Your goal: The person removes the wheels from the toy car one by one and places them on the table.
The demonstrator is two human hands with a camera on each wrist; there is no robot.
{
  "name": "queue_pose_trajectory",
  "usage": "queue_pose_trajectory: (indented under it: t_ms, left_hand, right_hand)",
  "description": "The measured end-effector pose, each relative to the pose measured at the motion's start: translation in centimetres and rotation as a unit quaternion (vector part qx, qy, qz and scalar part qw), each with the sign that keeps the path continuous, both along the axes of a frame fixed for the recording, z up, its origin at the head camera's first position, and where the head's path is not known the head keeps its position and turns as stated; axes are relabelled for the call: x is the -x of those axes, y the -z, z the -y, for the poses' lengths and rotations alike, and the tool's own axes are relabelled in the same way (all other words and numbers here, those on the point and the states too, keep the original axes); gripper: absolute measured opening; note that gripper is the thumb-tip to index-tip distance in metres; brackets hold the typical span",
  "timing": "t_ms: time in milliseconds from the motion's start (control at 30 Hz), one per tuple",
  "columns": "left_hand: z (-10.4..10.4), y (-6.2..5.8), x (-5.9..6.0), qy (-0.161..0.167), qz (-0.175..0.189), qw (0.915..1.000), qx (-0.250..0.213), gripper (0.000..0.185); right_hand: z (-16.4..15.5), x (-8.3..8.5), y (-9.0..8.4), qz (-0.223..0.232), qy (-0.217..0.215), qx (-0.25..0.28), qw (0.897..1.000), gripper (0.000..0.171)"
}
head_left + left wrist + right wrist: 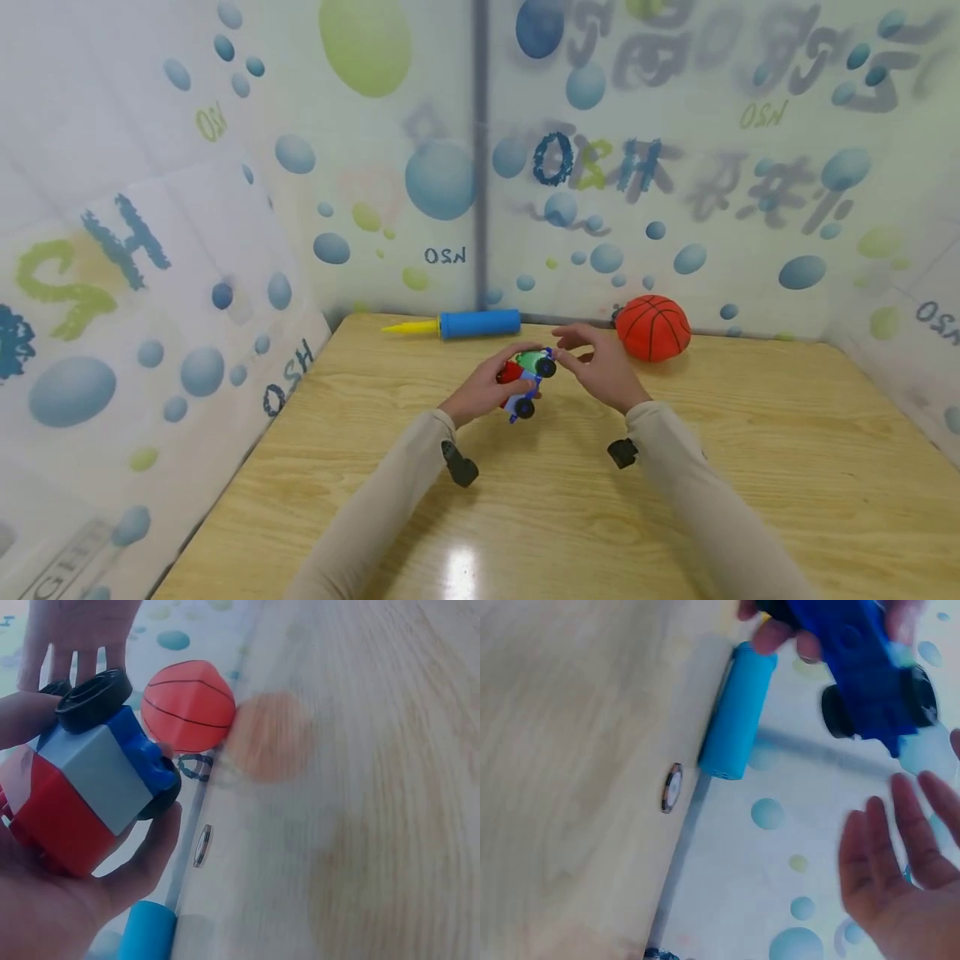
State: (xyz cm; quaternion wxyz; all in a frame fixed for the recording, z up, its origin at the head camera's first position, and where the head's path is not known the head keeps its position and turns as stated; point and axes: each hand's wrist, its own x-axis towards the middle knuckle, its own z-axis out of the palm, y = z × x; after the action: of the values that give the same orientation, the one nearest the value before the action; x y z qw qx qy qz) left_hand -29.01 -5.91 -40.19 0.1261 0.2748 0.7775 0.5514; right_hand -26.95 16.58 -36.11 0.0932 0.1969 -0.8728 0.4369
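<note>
My left hand (487, 387) grips a toy car (527, 379) made of red, grey, blue and green blocks with black wheels, lifted a little above the wooden table (570, 500). In the left wrist view the toy car (82, 787) lies in my palm with fingers curled round it. My right hand (596, 367) hovers just right of the car, fingers loosely spread, holding nothing. In the right wrist view the right hand (900, 870) is apart from the blue underside of the toy car (862, 667).
An orange basketball (654, 327) rests at the back of the table by the wall. A blue air pump (465, 324) with a yellow tip lies along the back edge to the left. Printed fabric walls enclose the table on three sides.
</note>
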Motion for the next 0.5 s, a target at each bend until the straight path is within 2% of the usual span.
queue_pose_trajectory:
  t_ms: [100, 200, 500]
  left_hand:
    - [0.0, 0.1, -0.1, -0.006, 0.01, 0.9998, -0.018, 0.054]
    - [0.0, 0.2, -0.3, -0.012, 0.026, 0.9989, -0.038, 0.052]
    - [-0.5, 0.1, -0.7, -0.014, 0.04, 0.9973, -0.06, 0.049]
  right_hand:
    - [0.4, -0.4, 0.7, -0.025, 0.015, 0.022, 0.999, 0.029]
    - [0.8, -0.5, 1.2, -0.028, 0.013, 0.037, 0.999, 0.024]
    - [1.3, -0.4, 2.1, 0.002, -0.037, 0.079, 0.996, 0.026]
